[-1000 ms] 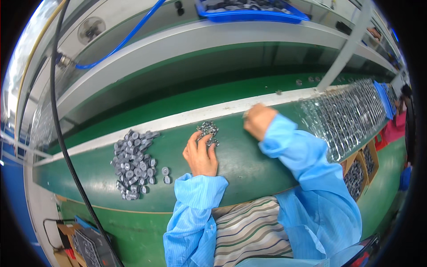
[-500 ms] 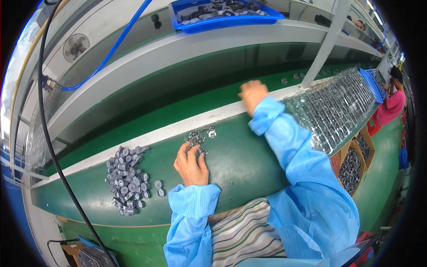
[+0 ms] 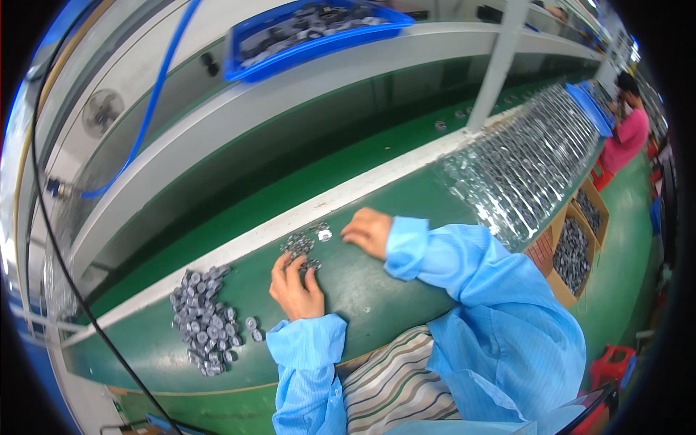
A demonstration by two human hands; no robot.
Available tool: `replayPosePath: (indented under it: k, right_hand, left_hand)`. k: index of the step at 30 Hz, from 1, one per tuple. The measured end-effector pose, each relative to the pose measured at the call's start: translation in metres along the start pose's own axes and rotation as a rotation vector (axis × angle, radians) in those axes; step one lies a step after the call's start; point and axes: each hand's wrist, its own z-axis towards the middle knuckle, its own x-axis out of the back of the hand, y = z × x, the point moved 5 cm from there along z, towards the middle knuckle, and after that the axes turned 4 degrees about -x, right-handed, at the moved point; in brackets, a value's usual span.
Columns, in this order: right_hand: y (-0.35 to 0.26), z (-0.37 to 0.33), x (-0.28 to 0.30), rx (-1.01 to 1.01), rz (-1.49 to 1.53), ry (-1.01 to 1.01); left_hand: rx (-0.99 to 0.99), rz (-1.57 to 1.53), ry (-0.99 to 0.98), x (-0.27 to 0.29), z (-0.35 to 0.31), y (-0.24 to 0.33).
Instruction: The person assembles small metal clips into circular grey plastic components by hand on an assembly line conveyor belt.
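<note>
My left hand (image 3: 296, 290) rests on the green work surface with its fingers apart. Its fingertips touch the near edge of a small heap of shiny metal pieces (image 3: 297, 245), and a few of them lie between index finger and thumb. Just right of the heap sits a single bright, squarish metal piece (image 3: 324, 235). Close to that piece hovers my right hand (image 3: 368, 232), its fingers loosely bent and pointing left, with nothing visible in them. To the left lies a pile of grey round knob-like parts (image 3: 206, 319), two of them apart from the rest.
Behind a white ledge (image 3: 377, 178) runs a lower green belt (image 3: 341, 163) with scattered small parts. Clear plastic trays (image 3: 525, 167) are stacked at right, above cardboard boxes (image 3: 573, 254) of grey parts. A blue tray (image 3: 319, 43) stands on the far rail. A co-worker in pink (image 3: 627, 138) is at far right.
My right hand has come back from over the white ledge toward the metal pieces. My left hand stays at the heap. The whole view has shifted and tilted a little.
</note>
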Motion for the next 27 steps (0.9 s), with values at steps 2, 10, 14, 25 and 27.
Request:
replayPosePath:
  k: [2,10,14,25,27]
  right_hand:
    - [-0.010,-0.008,-0.007,0.117,-0.126,-0.014]
    - [0.010,-0.014,0.171,-0.298,-0.693,0.080]
    - [0.099,-0.042,0.258,-0.750,-0.941,0.049]
    - [0.184,-0.074,0.263,-0.768,-0.726,0.122]
    - [0.186,-0.072,0.268,-0.830,-0.736,0.072]
  left_hand:
    - [0.013,0.001,0.024,0.001,-0.003,-0.002]
    - [0.051,-0.057,0.037,0.007,0.002,0.006]
    - [0.036,-0.065,0.017,0.007,0.003,0.008]
    - [0.042,-0.080,0.026,0.005,-0.001,0.000]
    - [0.010,-0.033,0.040,0.005,0.001,0.004]
